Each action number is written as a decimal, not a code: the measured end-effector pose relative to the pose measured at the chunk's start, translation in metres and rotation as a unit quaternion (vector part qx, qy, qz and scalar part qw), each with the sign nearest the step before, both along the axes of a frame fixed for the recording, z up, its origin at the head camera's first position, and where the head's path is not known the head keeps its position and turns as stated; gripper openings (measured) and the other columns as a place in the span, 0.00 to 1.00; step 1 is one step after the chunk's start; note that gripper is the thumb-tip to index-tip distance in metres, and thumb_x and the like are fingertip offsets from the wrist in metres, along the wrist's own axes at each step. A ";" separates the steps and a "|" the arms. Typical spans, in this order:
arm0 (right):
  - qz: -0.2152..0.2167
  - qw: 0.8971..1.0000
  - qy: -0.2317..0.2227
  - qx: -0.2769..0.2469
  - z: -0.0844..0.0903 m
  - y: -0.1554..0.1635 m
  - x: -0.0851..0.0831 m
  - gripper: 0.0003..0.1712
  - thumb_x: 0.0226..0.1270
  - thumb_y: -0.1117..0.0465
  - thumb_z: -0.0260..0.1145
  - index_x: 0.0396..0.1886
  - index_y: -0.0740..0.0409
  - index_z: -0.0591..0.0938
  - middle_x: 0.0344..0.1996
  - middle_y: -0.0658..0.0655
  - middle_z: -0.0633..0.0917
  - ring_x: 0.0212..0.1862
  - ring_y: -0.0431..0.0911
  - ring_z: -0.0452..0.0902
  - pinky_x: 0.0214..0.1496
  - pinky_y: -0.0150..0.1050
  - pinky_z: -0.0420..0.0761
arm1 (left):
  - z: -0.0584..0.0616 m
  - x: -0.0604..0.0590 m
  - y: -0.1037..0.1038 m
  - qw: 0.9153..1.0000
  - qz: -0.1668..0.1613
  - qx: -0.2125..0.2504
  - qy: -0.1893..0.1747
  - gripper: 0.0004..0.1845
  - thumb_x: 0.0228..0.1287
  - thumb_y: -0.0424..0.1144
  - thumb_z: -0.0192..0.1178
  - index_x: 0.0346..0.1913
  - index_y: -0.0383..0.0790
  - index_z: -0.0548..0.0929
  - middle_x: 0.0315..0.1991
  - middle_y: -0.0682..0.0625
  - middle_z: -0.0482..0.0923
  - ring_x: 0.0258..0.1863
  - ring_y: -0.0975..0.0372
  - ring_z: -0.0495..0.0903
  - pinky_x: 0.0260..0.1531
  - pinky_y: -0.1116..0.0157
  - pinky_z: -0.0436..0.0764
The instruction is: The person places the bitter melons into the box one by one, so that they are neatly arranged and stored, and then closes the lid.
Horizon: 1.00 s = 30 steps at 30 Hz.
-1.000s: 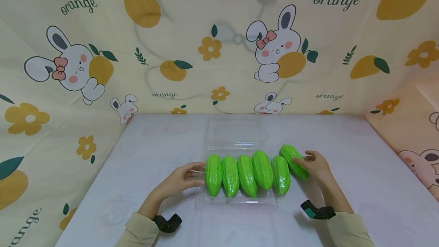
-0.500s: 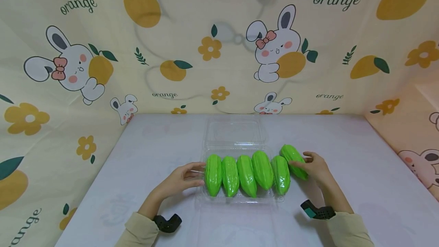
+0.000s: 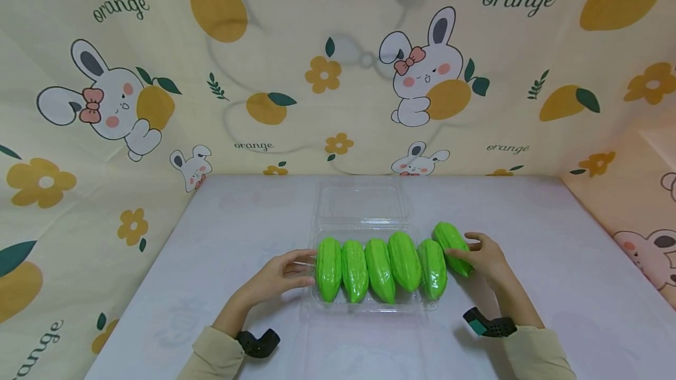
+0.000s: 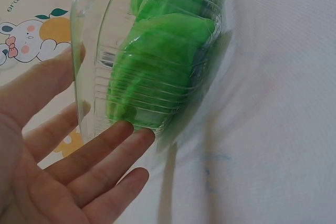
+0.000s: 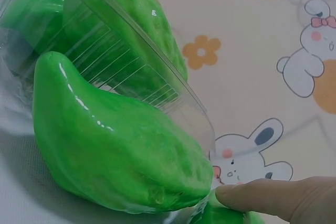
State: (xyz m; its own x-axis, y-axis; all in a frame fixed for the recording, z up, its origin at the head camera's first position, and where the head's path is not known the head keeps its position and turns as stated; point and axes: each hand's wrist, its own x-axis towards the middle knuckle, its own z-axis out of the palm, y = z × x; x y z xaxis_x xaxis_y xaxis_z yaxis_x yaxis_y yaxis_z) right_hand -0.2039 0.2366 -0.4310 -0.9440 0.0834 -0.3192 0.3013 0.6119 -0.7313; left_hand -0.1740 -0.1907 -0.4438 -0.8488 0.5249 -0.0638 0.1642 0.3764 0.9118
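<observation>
Several long, glossy green ridged melon-like fruits (image 3: 379,268) stand side by side in a clear plastic clamshell box (image 3: 369,308). Outside its right wall lies one more green fruit (image 5: 115,145), and a further green fruit (image 3: 448,236) leans at a slant behind that one. My right hand (image 3: 484,258) is at this slanted fruit, with a straight digit (image 5: 262,198) at its surface and the other fingers loosely bent to the right of it. My left hand (image 3: 282,275) rests beside the box's left wall, fingers spread and straight, fingertips (image 4: 121,129) right at the plastic.
The box's transparent lid (image 3: 361,203) lies folded back behind it. All stands on a white table (image 3: 237,216), with a patterned cloth (image 3: 285,63) hanging along its back and sides. A clear plastic sheet-like shape (image 3: 364,345) shows in front of the box.
My right hand has shifted slightly left, its digit reaching further over the slanted fruit, which has turned a little. My left hand and the box have not moved.
</observation>
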 end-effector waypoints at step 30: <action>0.001 1.000 0.008 -0.015 0.011 -0.004 0.005 0.51 0.59 0.42 0.63 0.70 0.67 0.51 0.64 0.78 0.59 0.63 0.68 0.60 0.62 0.60 0.71 | 0.000 0.001 0.000 1.000 -0.003 0.007 0.004 0.33 0.59 0.45 0.62 0.66 0.39 0.65 0.61 0.37 0.71 0.59 0.46 0.74 0.56 0.64 0.79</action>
